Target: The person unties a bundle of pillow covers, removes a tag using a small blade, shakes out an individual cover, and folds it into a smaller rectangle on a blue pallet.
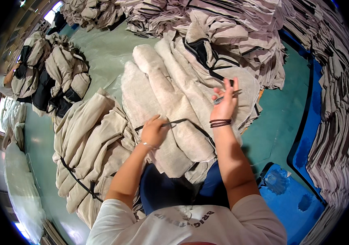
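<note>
A large bundle of folded beige cloth (154,81) lies in front of my legs, with a thin black strap (199,128) running across its near part. My left hand (154,131) rests on the bundle, its fingers bent and closed around the strap; the fingertips are partly hidden. Palm up over the bundle's right side, my right hand (224,104) holds small metal thread snips (220,99) across its curled fingers. A black band (215,74) on the cloth reaches up to those fingertips; whether they grip it I cannot tell.
Another strapped beige bundle (92,139) lies at my left. Piled cloth (248,24) rises beyond the work, and tall folded stacks (334,122) line the right side. A blue mat (291,200) lies at lower right on the green floor (283,118). Another person's arm (9,76) shows far left.
</note>
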